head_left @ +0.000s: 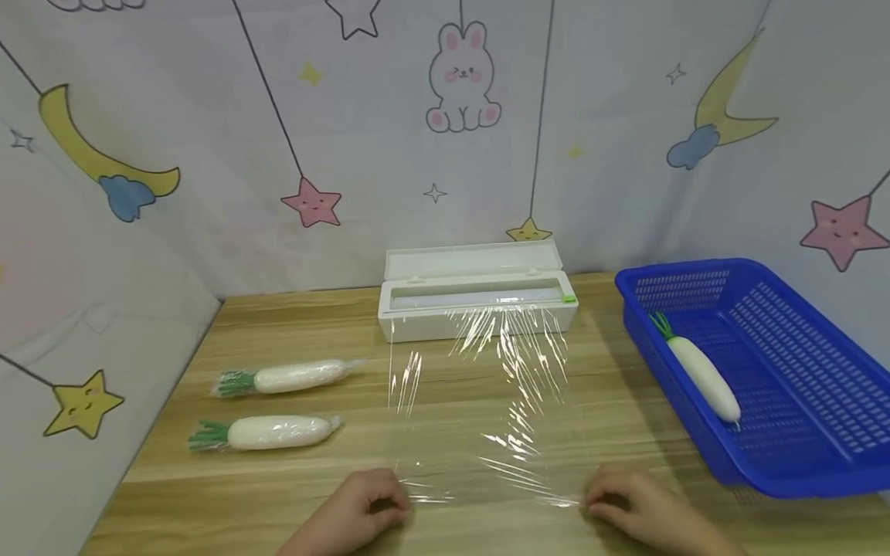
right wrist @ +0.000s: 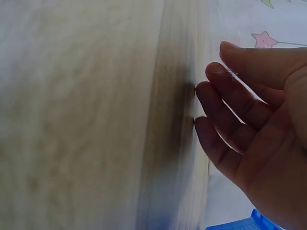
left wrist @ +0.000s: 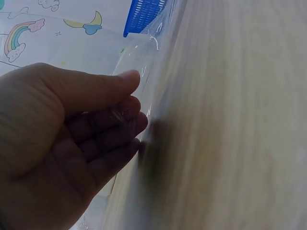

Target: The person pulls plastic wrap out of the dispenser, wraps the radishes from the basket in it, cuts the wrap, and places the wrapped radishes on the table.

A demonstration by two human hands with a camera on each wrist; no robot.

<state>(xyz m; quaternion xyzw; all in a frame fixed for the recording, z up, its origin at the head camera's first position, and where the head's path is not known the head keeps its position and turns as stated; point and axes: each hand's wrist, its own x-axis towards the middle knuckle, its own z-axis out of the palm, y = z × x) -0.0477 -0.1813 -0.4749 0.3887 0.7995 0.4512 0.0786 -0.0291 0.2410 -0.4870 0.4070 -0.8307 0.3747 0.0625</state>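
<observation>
A sheet of clear plastic wrap (head_left: 480,417) stretches from a white dispenser box (head_left: 480,326) toward me, low over the wooden table. My left hand (head_left: 365,506) pinches its near left corner between thumb and fingers; a crumpled bit of film shows inside that hand (left wrist: 91,124) in the left wrist view. At the near right corner, my right hand (head_left: 640,502) holds the sheet at its fingertips. In the right wrist view the right hand (right wrist: 254,105) has bent fingers close to the tabletop, with thin film near the thumb. The box lid (head_left: 473,261) stands raised.
Two film-wrapped white radishes with green tops, an upper one (head_left: 299,376) and a lower one (head_left: 278,432), lie at left. A blue basket (head_left: 674,417) on the right holds another white radish (head_left: 705,378). Patterned cloth (head_left: 389,139) hangs behind the wooden table (head_left: 188,510).
</observation>
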